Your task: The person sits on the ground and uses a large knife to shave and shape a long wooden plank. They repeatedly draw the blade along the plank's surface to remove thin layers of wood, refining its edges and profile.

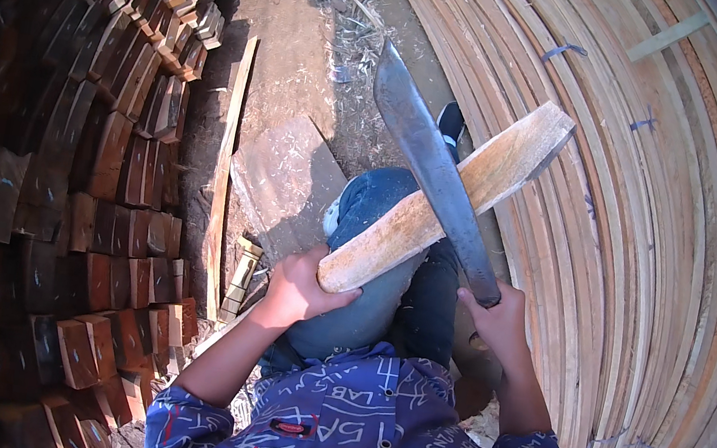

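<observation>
A pale, roughly hewn piece of wood (pixel 385 232) slants up and to the right across my lap. My left hand (pixel 302 288) is closed around its near end. In my right hand (pixel 500 315) is a machete (pixel 430 159) with a long dark blade, gripped at its lower end. The blade crosses over the middle of the wood, its tip pointing up and to the left. Whether the edge touches the wood I cannot tell. The machete's handle is mostly hidden by my fingers.
Stacked short wooden blocks (pixel 115 162) rise along the left. Long pale planks (pixel 567 171), some tied with blue strips, fill the right. A flat board (pixel 288 173) and a long thin strip of wood (pixel 226 169) lie on the ground, amid shavings.
</observation>
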A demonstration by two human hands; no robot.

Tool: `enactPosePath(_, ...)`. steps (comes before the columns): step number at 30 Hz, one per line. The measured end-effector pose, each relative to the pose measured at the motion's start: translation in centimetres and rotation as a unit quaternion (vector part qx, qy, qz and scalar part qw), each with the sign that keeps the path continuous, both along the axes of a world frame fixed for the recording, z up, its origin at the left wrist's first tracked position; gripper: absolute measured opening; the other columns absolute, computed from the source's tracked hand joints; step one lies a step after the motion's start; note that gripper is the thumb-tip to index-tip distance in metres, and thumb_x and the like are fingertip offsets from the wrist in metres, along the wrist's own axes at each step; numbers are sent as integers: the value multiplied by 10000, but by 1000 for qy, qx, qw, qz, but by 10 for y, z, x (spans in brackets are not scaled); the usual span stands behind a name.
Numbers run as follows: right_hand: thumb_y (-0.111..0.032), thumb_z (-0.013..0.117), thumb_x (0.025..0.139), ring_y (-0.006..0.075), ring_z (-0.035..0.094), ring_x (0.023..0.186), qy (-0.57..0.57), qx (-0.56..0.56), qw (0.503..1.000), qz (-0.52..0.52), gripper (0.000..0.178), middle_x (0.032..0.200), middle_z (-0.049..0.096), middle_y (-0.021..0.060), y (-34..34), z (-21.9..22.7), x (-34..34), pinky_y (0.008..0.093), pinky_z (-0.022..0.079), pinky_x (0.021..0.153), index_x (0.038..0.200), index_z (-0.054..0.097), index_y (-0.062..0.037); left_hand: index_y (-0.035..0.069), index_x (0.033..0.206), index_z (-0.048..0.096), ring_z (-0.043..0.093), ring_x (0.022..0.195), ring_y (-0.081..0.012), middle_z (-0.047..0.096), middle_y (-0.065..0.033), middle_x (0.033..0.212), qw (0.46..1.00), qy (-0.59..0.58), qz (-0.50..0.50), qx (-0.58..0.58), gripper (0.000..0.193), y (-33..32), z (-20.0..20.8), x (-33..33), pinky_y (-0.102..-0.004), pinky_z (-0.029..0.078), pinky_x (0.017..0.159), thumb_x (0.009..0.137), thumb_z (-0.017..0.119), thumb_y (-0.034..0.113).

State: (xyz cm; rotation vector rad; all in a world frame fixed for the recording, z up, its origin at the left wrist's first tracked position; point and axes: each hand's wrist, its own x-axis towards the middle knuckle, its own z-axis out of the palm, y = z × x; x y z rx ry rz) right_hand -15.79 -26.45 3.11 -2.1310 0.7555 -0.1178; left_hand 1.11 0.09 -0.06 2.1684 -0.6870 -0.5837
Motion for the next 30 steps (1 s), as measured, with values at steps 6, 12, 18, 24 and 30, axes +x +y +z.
enactPosePath(6, -191, 794, 805, 133, 600, 545, 54, 151, 979, -128, 265, 611, 614, 76, -4, 9, 5, 312, 473, 523, 872, 669, 34, 9, 933, 661, 683, 796, -402, 684, -232, 792, 1000, -2, 7, -18, 520, 1, -2, -4, -442, 543, 716, 649, 813, 418)
enactPosePath(12, -171, 782, 821, 141, 644, 578, 37, -12, 999, -15, 233, 657, 662, 77, 5, 14, -3, 300, 489, 537, 844, 663, 28, 15, 917, 660, 682, 797, -405, 682, -237, 794, 1000, 1, 4, -6, 521, 2, -2, -4, -446, 543, 721, 644, 815, 431)
enactPosePath(18, -200, 796, 799, 185, 668, 612, 45, 106, 987, -117, 281, 682, 683, 126, -2, 17, 2, 336, 503, 575, 862, 673, 44, 15, 902, 660, 680, 797, -407, 683, -237, 800, 1000, 6, 8, -5, 523, 0, -1, -3, -444, 542, 723, 643, 813, 443)
enactPosePath(24, -188, 794, 802, 156, 639, 613, 82, 4, 997, -6, 255, 656, 659, 89, 8, 20, -3, 324, 487, 574, 836, 674, 35, 6, 912, 663, 680, 800, -407, 682, -240, 801, 1000, 6, 13, -10, 527, 0, 0, -4, -445, 542, 723, 643, 815, 433)
enactPosePath(30, -211, 798, 795, 168, 632, 601, 13, 54, 995, -87, 289, 675, 669, 129, 3, 7, -6, 324, 489, 579, 877, 683, 41, -5, 939, 662, 684, 805, -400, 682, -245, 807, 1000, 7, 11, -14, 535, 0, -2, -4, -435, 545, 724, 640, 822, 409)
